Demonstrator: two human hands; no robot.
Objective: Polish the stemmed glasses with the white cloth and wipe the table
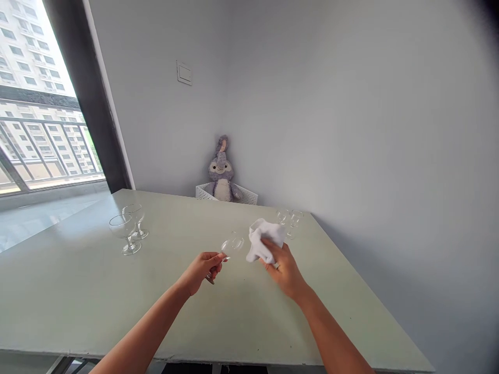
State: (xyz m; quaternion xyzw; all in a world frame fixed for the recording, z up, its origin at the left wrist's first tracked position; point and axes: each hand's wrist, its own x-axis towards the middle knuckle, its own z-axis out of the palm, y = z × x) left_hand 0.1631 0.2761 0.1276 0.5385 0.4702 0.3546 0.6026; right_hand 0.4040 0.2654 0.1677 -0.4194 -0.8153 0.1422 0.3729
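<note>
My left hand (201, 271) grips a clear stemmed glass (233, 244) by its stem, tilted with the bowl pointing up and right and the foot poking out below my fingers. My right hand (285, 270) is shut on a crumpled white cloth (265, 240), a short way to the right of that bowl and not touching it. Behind the cloth stand a couple of clear glasses (290, 218), partly hidden. At the left of the pale green table (78, 280), two more stemmed glasses (125, 234) stand upright, close together.
A grey plush rabbit (221, 174) sits in a white lattice basket (226, 194) beyond the far table edge. A wall runs along the table's right side. A window with a balcony railing (47, 148) is at the left.
</note>
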